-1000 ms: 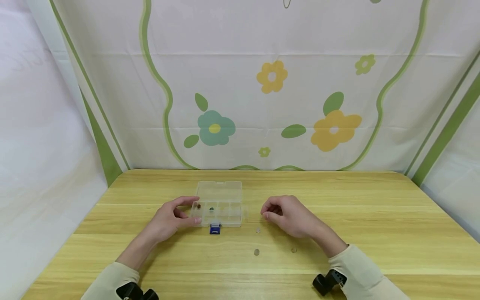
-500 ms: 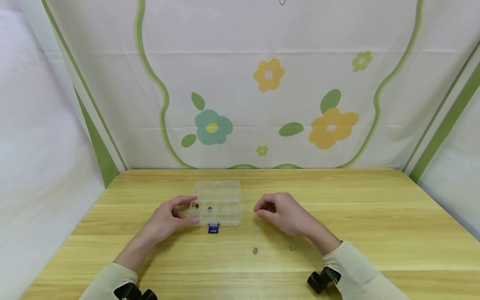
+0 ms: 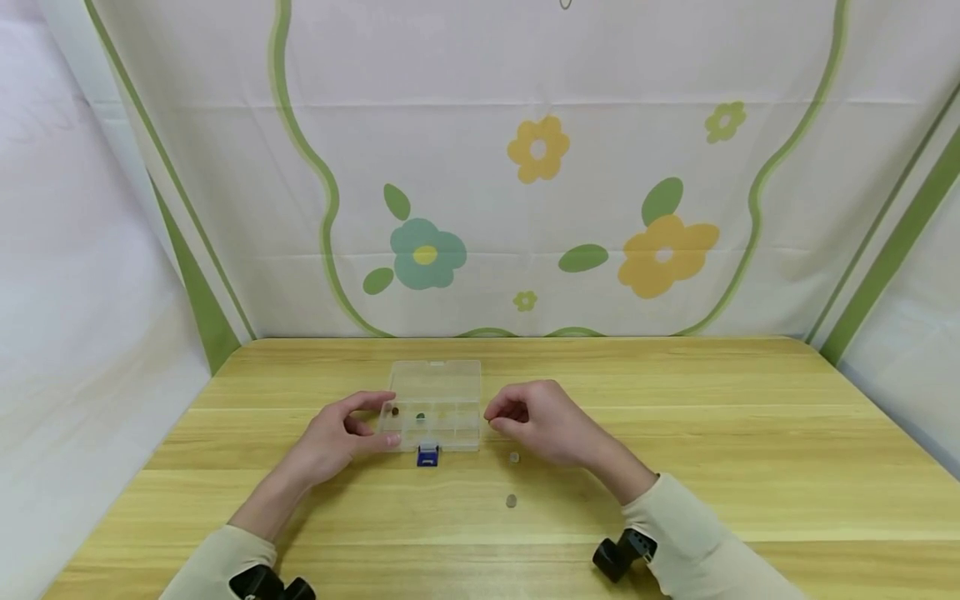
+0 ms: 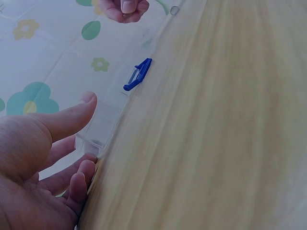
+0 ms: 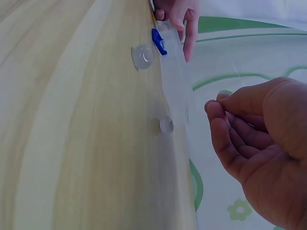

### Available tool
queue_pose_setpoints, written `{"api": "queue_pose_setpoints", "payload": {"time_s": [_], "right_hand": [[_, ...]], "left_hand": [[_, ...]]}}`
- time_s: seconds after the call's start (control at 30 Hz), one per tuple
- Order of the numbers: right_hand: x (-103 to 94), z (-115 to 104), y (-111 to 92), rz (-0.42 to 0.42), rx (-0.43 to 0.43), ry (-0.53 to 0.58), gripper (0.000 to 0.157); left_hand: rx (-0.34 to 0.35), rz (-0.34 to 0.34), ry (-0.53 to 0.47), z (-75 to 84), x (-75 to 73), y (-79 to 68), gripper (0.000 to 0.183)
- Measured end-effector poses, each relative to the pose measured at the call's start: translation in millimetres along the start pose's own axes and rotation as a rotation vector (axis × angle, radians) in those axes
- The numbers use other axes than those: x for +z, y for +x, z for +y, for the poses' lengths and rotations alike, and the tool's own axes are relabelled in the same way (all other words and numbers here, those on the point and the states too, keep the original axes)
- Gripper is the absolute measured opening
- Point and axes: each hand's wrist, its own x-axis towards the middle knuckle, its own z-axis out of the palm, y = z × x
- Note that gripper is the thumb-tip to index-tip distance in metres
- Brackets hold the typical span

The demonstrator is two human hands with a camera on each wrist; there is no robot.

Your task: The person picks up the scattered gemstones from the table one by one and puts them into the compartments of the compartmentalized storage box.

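Note:
A clear plastic compartment box (image 3: pixel 468 437) stands on the table with its lid (image 3: pixel 435 381) laid back and its blue latch (image 3: pixel 427 456) at the front. My left hand (image 3: pixel 330 437) grips its left end, thumb at the front edge and index finger at the back. A dark brown bead (image 3: pixel 395 412) and a green bead (image 3: pixel 421 417) lie in separate back compartments. Just right of the box, my right hand (image 3: pixel 543 421) pinches a tiny bead, mostly hidden between thumb and index fingertips. Below that hand lie two clear bead-like pieces, one nearer (image 3: pixel 511 501) and one farther (image 3: pixel 514 457).
The wooden table (image 3: pixel 750 433) reaches back to a white flowered cloth (image 3: pixel 465 167), with more cloth along both sides. Black wrist cameras are strapped on both sleeves, the right one (image 3: pixel 618 557) low over the table.
My right hand has moved left, from well beside the box to close by its right end, fingertips still pinched. The left hand keeps its hold on the box.

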Motion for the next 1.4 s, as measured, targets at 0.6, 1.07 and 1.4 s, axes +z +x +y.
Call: {"api": "queue_pose_setpoints", "payload": {"time_s": [0.6, 1.07, 1.4], "right_hand": [[22.9, -10.7, 17.6, 0.018, 0.043, -0.008, 0.006], [28.5, -9.5, 20.1, 0.017, 0.037, -0.062, 0.007], [27.0, -10.3, 19.6, 0.000, 0.024, -0.084, 0.007]], "left_hand": [[0.005, -0.004, 0.000, 0.0, 0.6, -1.0, 0.069], [0.006, -0.002, 0.003, -1.0, 0.2, -0.2, 0.070], [0.010, 0.000, 0.002, -2.0, 0.3, 0.8, 0.069]]}}
